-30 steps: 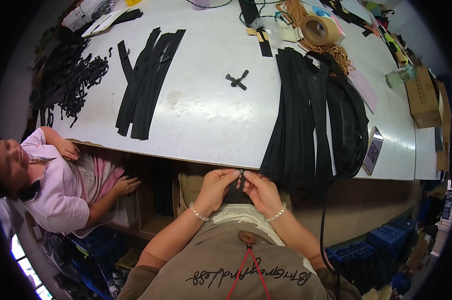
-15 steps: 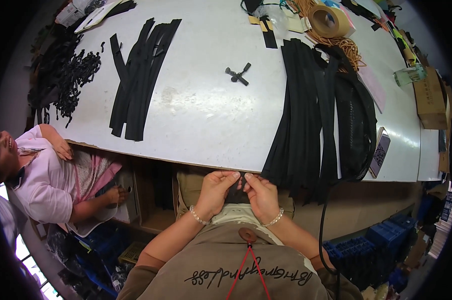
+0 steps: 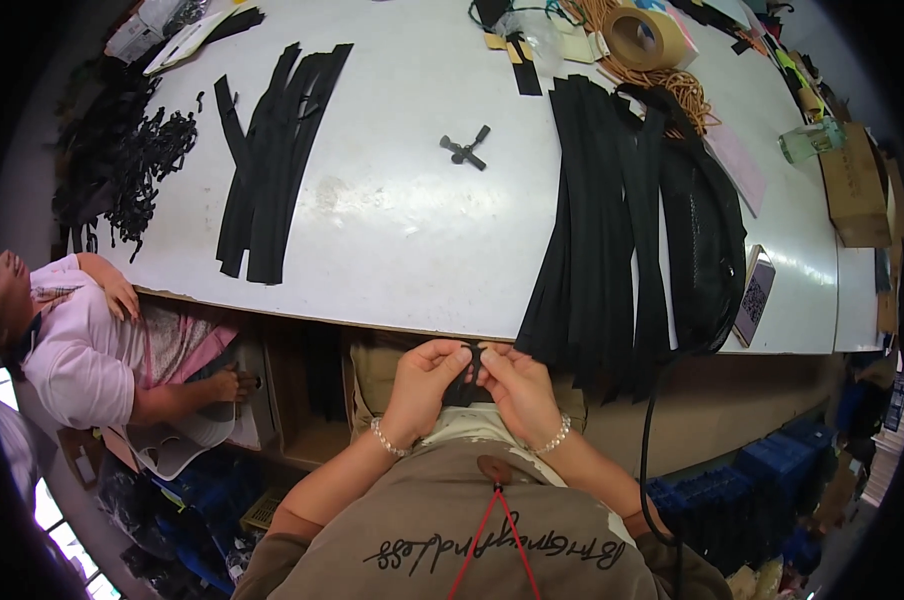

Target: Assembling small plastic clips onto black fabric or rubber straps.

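My left hand (image 3: 434, 382) and my right hand (image 3: 520, 388) meet just below the table's front edge. Between the pinched thumbs and fingers they grip the end of a black zipper strip (image 3: 463, 389), which hangs down toward my lap. A thick bundle of black zipper strips (image 3: 597, 220) drapes over the table edge, right of my hands. Shorter black strips (image 3: 277, 185) lie flat at the left, with small sliders on some. Several small black zipper pulls (image 3: 465, 150) lie mid-table, and a tangled heap of them (image 3: 152, 170) sits at the far left.
A black bag (image 3: 702, 240) and a phone (image 3: 754, 298) lie on the right of the table (image 3: 392, 250). Tape roll (image 3: 644, 38), orange cord (image 3: 680, 98), glass (image 3: 810, 140) and carton (image 3: 854, 185) stand farther back. A co-worker (image 3: 92, 340) sits at the left.
My right hand has turned inward and closed in on the left, its fingers now at the strip's end. The co-worker's head has turned.
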The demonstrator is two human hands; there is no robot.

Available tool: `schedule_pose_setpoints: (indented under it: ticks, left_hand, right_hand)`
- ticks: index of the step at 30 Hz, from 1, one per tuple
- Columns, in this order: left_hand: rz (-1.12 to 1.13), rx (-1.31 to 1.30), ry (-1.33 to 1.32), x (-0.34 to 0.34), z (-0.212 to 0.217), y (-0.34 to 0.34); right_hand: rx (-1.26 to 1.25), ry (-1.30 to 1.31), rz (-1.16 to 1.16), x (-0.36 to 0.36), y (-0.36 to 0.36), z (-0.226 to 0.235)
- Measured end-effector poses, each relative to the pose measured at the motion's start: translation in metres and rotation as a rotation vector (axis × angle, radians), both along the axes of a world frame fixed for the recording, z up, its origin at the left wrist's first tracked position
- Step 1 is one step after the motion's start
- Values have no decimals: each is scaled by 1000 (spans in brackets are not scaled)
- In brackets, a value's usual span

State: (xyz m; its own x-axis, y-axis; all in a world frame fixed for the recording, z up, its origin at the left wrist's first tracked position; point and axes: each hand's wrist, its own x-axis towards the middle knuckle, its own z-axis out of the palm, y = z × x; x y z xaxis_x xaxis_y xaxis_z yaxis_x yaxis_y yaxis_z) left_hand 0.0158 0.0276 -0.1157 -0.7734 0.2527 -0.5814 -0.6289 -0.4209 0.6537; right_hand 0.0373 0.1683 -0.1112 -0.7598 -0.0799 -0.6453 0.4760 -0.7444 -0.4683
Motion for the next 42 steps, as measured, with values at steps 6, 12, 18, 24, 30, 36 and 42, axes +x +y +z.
schedule_pose_setpoints:
  ticks: [6, 12, 18, 24, 30, 36, 42]
  left_hand:
    - [2, -86, 303, 8, 27, -8]
    - [-23, -94, 516, 8, 31, -9]
    - [-19, -72, 579, 9, 27, -9]
    - [-16, -86, 542, 9, 29, -6]
    - [-71, -74, 348, 11, 32, -8]
    - [-127, -131, 467, 9, 40, -9]
    - [-128, -251, 737, 5, 46, -12]
  right_hand:
    - [144, 322, 40, 8, 2, 20]
    - [329, 577, 9, 8, 4, 20]
    - [431, 652, 36, 8, 6, 24]
    - [407, 575, 76, 9, 6, 29]
    - [361, 454, 102, 12, 7, 29]
    - [371, 473, 127, 12, 8, 36]
    - [469, 592, 136, 13, 6, 48]
